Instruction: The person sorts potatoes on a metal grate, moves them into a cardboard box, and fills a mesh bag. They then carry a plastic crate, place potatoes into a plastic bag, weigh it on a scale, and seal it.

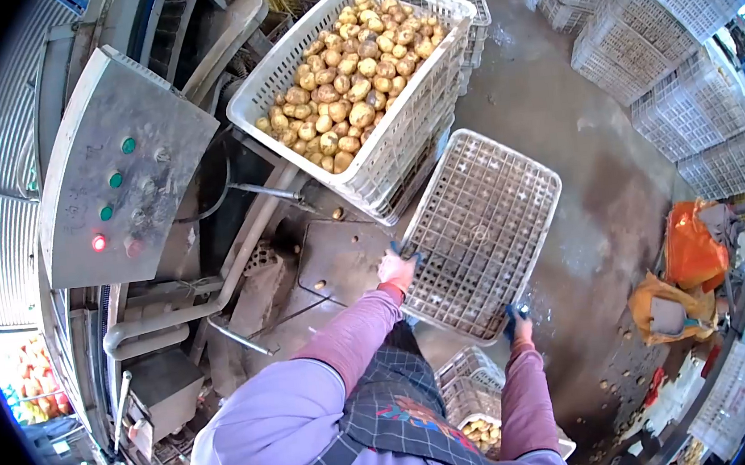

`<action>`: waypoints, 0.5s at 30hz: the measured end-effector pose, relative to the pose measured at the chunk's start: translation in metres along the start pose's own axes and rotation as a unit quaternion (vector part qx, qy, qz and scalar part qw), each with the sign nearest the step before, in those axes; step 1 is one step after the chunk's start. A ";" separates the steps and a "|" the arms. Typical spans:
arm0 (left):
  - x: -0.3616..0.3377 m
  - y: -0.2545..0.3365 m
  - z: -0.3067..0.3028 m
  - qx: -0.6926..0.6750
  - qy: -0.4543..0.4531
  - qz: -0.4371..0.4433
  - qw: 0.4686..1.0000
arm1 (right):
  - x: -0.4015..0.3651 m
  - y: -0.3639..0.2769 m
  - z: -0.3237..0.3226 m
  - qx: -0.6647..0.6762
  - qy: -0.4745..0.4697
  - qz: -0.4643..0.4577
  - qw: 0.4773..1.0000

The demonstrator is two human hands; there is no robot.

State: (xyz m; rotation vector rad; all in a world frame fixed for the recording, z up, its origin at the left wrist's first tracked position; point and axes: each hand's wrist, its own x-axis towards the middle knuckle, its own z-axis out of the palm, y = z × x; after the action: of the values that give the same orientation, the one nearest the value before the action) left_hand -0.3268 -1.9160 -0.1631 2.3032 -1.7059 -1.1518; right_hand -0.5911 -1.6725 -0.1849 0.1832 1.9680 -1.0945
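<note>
Arms outstretched; left hand (397, 270) and right hand (517, 322) grip near edge of empty crate (488, 221), near-right of potato crate (419, 107)

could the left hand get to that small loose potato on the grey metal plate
Probably, but not freely: the left hand grips the empty white plastic lattice crate. The small loose potato lies uncovered close beside it.
</note>
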 end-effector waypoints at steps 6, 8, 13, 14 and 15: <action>0.025 0.001 -0.032 -0.032 -0.116 0.047 0.992 | -0.025 -0.026 0.003 -0.029 0.065 -0.158 0.985; 0.006 0.034 -0.077 -0.097 -0.104 0.138 0.980 | -0.073 -0.083 0.006 0.149 0.067 -0.150 0.975; -0.043 0.073 -0.154 -0.264 -0.106 0.267 0.921 | -0.146 -0.137 -0.053 0.103 0.049 -0.285 0.952; -0.067 0.076 -0.179 -0.280 -0.104 0.307 0.904 | -0.201 -0.149 -0.058 0.094 0.057 -0.295 0.949; -0.093 0.075 -0.205 -0.295 -0.107 0.342 0.886 | -0.239 -0.143 -0.068 0.119 0.070 -0.317 0.938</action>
State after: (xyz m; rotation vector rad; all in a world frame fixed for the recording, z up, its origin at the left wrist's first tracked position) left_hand -0.2778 -1.9429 0.0673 1.1184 -1.6806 -1.4887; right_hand -0.5532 -1.6465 0.0980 -0.2785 2.0716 -1.7783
